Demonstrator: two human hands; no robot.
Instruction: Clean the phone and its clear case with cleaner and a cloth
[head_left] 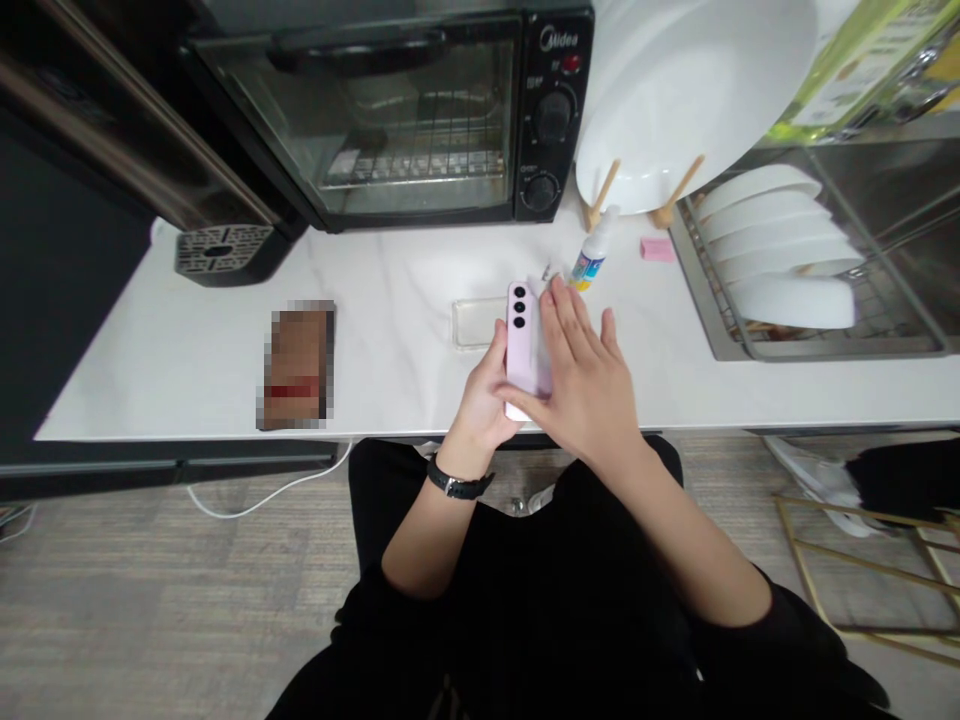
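Head view, centre of the frame: the left hand (487, 395) grips a pink phone (519, 340) from its left side, back facing up so that three dark lenses show near its upper end. A black watch (457, 484) sits on that wrist. The right hand (589, 385) lies flat and open over the right half of the phone, fingers straight and close together, pointing toward the upper left; whether it holds a cloth beneath the palm cannot be told. Both hands hover over the near edge of a white counter (390, 300). Just behind the phone, a clear case (474, 322) lies flat on the counter. Above and to the right of the fingertips a small white bottle (594, 255) with a blue and yellow label lies tilted, and a pink block (658, 249) rests further right. Beyond these, a large white plate (690, 90) stands on a wooden stand. At the right a wire rack (817, 345) holds a row of white dishes (780, 250). A black toaster oven (420, 110) fills the upper middle, with a dark appliance (221, 250) to its left. At the left of the counter lies a blurred flat object (296, 365). A white cable (262, 495) hangs below the counter edge.
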